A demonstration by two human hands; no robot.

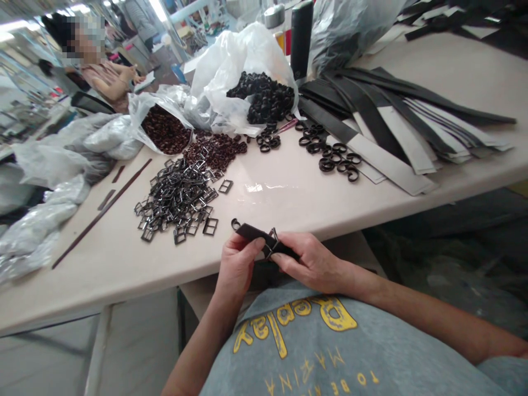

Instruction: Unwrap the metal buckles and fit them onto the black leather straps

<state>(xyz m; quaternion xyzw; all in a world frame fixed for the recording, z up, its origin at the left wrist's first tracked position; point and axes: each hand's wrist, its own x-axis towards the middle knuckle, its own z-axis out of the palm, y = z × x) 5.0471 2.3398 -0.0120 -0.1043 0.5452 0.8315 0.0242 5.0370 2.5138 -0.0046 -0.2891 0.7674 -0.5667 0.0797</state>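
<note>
My left hand [238, 263] pinches a dark strap [252, 233] between thumb and fingers, close to the table's front edge. A small black ring [235, 224] shows at the strap's far left end. My right hand [315, 263] is closed on a metal buckle [272, 243] that sits around the strap. More dark strap shows under the right fingers, partly hidden. Ahead of my left hand lies a heap of metal buckles [179, 192], with a few loose ones at its near side.
Brown loops [216, 149] lie beyond the buckles, beside an open bag of brown pieces [165, 131]. A plastic bag [231, 55] holds black loops [264, 96]. Black rings [330, 157] and strap pieces [371, 115] lie right. A black flask [302, 38] stands behind. A person [109, 82] sits far left.
</note>
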